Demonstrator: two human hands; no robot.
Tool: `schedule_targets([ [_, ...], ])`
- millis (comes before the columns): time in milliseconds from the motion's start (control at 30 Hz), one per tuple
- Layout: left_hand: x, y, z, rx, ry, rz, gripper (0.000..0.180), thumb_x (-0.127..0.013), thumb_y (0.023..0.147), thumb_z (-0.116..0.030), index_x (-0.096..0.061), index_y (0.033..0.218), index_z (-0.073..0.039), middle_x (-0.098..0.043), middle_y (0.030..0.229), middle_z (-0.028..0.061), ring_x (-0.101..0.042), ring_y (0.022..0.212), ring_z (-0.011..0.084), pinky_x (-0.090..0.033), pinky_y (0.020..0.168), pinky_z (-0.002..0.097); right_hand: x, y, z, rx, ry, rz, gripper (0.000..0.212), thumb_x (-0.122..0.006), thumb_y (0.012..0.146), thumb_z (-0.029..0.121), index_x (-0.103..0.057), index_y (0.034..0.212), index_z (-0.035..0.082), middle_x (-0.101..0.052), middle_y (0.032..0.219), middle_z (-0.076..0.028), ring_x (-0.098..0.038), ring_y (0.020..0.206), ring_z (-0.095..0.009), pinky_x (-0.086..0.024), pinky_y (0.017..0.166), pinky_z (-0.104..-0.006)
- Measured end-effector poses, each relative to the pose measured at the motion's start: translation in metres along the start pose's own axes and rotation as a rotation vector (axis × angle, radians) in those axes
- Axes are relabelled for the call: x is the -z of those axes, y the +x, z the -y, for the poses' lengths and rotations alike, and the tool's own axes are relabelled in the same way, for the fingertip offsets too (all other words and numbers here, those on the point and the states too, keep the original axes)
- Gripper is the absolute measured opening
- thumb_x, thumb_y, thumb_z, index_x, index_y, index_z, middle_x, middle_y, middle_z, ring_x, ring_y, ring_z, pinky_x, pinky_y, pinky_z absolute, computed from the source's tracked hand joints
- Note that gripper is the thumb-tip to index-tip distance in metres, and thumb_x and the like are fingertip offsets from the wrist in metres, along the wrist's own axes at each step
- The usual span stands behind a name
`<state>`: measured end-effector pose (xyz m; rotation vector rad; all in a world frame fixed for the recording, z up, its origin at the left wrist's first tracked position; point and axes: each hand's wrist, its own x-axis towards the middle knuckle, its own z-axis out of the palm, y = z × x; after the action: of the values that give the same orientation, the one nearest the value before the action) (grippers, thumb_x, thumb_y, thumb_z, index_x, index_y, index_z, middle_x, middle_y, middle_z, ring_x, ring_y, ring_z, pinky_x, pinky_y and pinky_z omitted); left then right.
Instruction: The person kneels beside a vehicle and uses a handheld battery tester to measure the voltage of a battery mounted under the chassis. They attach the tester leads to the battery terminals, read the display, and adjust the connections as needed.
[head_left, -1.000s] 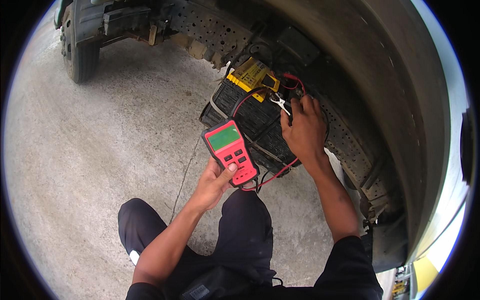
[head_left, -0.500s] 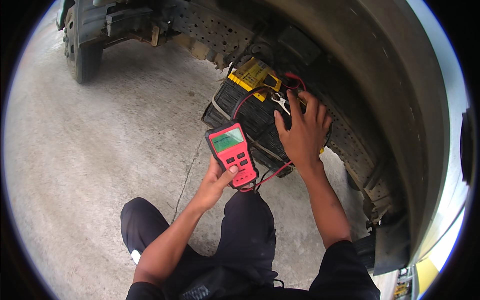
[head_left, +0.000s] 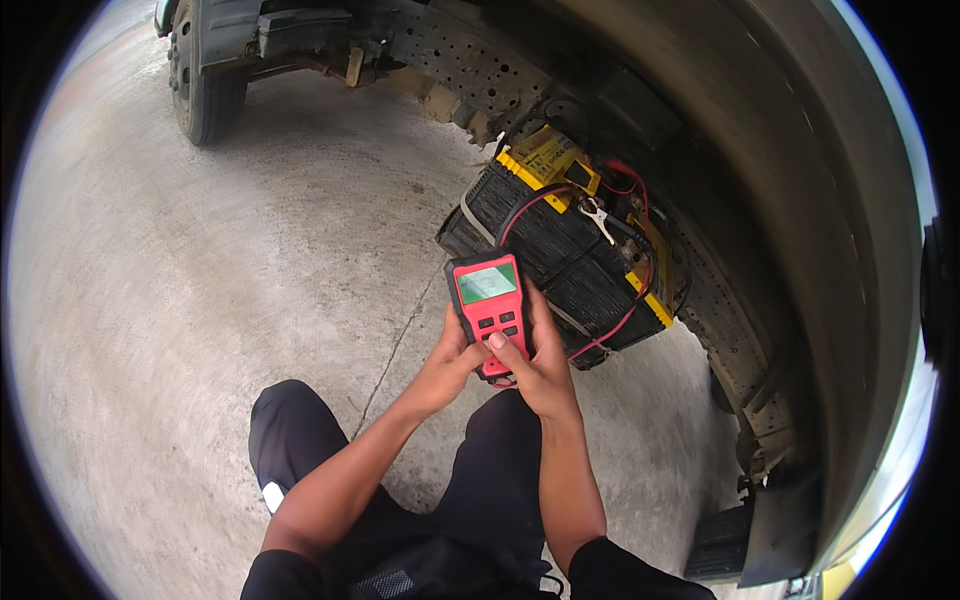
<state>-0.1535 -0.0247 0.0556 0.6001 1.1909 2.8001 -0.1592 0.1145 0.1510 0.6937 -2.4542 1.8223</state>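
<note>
Both my hands hold a red and black battery tester (head_left: 486, 322) with a lit greenish screen. My left hand (head_left: 444, 365) grips its lower left side. My right hand (head_left: 545, 365) wraps the right side, its thumb over the lower buttons. Just beyond sit black batteries (head_left: 545, 232) with yellow tops, strapped beneath a vehicle. A silver clamp (head_left: 597, 220) is on the batteries near a terminal; whether it bites metal I cannot tell. A red clamp (head_left: 622, 168) lies farther back, partly in shadow. Red and black leads (head_left: 520, 212) run between the tester and the batteries.
The vehicle's perforated frame rail (head_left: 470, 62) runs behind the batteries, and a large curved panel (head_left: 800, 150) arches over the right side. A wheel (head_left: 205, 85) stands at the far left. Grey concrete floor (head_left: 250, 250) lies below, with a crack beside my knee.
My right hand has come back from over the batteries and taken hold of the tester. The batteries and tester appear farther right in the view.
</note>
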Motion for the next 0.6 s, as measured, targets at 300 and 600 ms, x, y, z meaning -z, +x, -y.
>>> schedule_targets([
  [300,0.001,-0.002,-0.016,-0.022,-0.022,-0.066,0.089,-0.056,0.102,-0.013,-0.002,0.173,-0.013,-0.038,0.163,0.0110,-0.041,0.149,0.0221,-0.035,0.123,0.0398,0.000,0.018,0.020,-0.009,0.044,0.162,0.082,-0.068,0.100,0.008,-0.025,0.169,-0.001,-0.041,0.166,-0.019,-0.044,0.151,-0.025,-0.034,0.125,-0.0409],
  [600,0.007,-0.011,-0.014,-0.073,-0.070,-0.107,0.089,-0.055,0.101,-0.019,-0.005,0.173,-0.009,-0.036,0.165,0.0122,-0.037,0.152,0.0229,-0.030,0.125,0.0387,-0.027,0.012,0.018,0.048,-0.005,0.048,0.083,-0.069,0.095,0.002,-0.029,0.167,-0.002,-0.048,0.160,-0.019,-0.050,0.146,-0.025,-0.042,0.120,-0.0404],
])
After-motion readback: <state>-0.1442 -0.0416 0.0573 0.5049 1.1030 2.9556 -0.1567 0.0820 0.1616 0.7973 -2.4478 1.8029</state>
